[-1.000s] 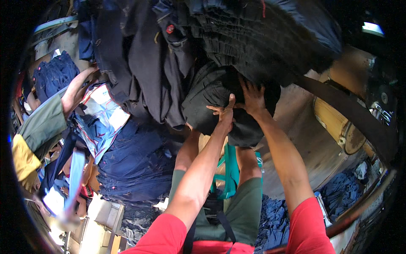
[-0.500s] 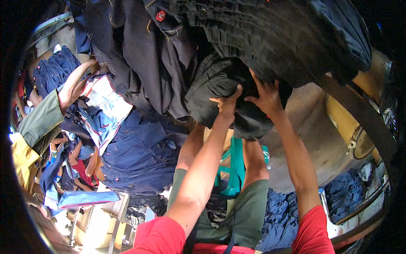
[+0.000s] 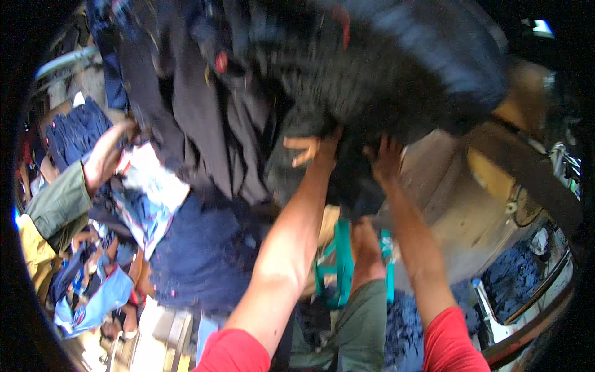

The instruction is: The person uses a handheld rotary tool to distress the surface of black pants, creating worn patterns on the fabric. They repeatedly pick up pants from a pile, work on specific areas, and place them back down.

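Observation:
Both arms reach up to a bulging black cloth bundle (image 3: 358,192) hanging below the large dark pile of garments (image 3: 372,74). My left hand (image 3: 315,150) presses on the bundle's left part, its visible fingers stretched apart toward the left; the fingertips at the top sink into dark cloth. Against the right side of the bundle lies my right hand (image 3: 385,164), smeared by motion, with its fingers seeming spread. Dark trousers or similar garments (image 3: 207,118) drape down to the left of the bundle.
Below the bundle stands a teal plastic stool (image 3: 339,263) near my legs. Navy garments (image 3: 201,248) are heaped at left, beside a white and light-blue cloth (image 3: 155,186). Another person's arm (image 3: 108,152) reaches in from the left. A brown curved panel (image 3: 434,204) rises at right.
The view has shifted and blurred. Both hands have moved slightly down and left relative to the picture, still against the black bundle. The large pile above also sits lower.

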Action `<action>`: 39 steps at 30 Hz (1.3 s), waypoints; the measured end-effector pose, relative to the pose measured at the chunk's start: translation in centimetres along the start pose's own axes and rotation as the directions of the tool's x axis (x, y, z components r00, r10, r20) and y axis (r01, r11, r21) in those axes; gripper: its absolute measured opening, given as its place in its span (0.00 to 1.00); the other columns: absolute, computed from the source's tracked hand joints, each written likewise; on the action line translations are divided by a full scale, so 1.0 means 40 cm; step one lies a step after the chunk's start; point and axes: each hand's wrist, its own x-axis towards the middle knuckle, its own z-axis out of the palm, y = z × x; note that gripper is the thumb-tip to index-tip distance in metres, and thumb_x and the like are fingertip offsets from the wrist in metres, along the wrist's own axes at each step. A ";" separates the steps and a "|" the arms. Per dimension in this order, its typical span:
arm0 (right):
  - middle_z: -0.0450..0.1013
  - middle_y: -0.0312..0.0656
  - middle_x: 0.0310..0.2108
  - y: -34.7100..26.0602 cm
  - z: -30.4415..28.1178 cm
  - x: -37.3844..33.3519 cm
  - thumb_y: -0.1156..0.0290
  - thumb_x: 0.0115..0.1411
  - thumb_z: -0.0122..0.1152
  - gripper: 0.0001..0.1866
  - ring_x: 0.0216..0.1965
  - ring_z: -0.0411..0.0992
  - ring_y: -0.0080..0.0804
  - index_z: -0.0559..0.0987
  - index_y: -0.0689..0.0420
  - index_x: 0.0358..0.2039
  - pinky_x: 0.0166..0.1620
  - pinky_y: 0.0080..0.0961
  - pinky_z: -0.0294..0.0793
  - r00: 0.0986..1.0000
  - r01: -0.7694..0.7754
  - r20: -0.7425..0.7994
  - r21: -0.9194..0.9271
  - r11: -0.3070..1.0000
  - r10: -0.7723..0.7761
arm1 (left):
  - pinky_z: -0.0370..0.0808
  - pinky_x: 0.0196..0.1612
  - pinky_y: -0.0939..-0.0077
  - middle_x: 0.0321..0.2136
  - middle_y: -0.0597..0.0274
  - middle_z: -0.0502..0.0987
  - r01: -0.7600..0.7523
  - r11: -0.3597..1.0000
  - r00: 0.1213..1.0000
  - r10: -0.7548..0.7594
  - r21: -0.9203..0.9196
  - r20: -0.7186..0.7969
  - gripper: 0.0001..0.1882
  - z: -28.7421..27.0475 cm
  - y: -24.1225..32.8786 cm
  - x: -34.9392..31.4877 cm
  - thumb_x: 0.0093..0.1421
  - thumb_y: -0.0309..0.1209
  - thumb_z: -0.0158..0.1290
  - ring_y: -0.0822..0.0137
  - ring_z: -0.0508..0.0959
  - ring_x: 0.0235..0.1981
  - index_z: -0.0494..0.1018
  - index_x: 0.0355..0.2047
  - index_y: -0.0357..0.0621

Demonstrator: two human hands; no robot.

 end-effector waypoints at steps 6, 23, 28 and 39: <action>0.49 0.63 0.81 -0.015 -0.281 -0.203 0.42 0.66 0.70 0.52 0.80 0.49 0.65 0.59 0.57 0.80 0.77 0.57 0.55 0.987 0.079 -0.160 0.313 0.947 -0.030 | 0.81 0.59 0.43 0.80 0.43 0.51 -0.370 0.916 0.812 0.400 -0.155 0.425 0.75 -0.335 -0.177 -0.121 0.61 0.38 0.75 0.45 0.73 0.68 0.18 0.81 0.70; 0.48 0.50 0.83 -0.407 -1.197 -0.245 0.44 0.34 0.92 0.78 0.82 0.42 0.66 0.51 0.35 0.83 0.78 0.75 0.44 0.692 0.560 -0.563 0.025 0.828 -0.452 | 0.69 0.70 0.62 0.66 0.44 0.75 -0.830 0.494 0.460 0.869 -0.257 0.185 0.47 -0.537 0.328 -0.495 0.64 0.51 0.71 0.56 0.74 0.66 0.65 0.72 0.34; 0.46 0.39 0.84 -0.336 -1.102 -0.092 0.60 0.43 0.90 0.73 0.84 0.39 0.60 0.48 0.29 0.83 0.75 0.83 0.44 0.861 0.374 -0.336 -0.092 0.923 -0.382 | 0.59 0.78 0.52 0.79 0.35 0.55 -0.867 0.499 0.490 0.850 0.002 0.194 0.74 -0.388 0.598 -0.630 0.53 0.70 0.71 0.44 0.59 0.78 0.43 0.82 0.37; 0.57 0.42 0.74 -0.199 -1.017 -0.072 0.83 0.52 0.77 0.51 0.81 0.46 0.56 0.66 0.38 0.73 0.71 0.90 0.52 0.959 0.261 -0.062 -0.178 0.949 -0.276 | 0.55 0.74 0.29 0.77 0.33 0.45 -0.788 0.334 0.437 0.895 0.517 0.088 0.56 -0.243 0.356 -0.660 0.48 0.38 0.75 0.29 0.47 0.78 0.56 0.73 0.43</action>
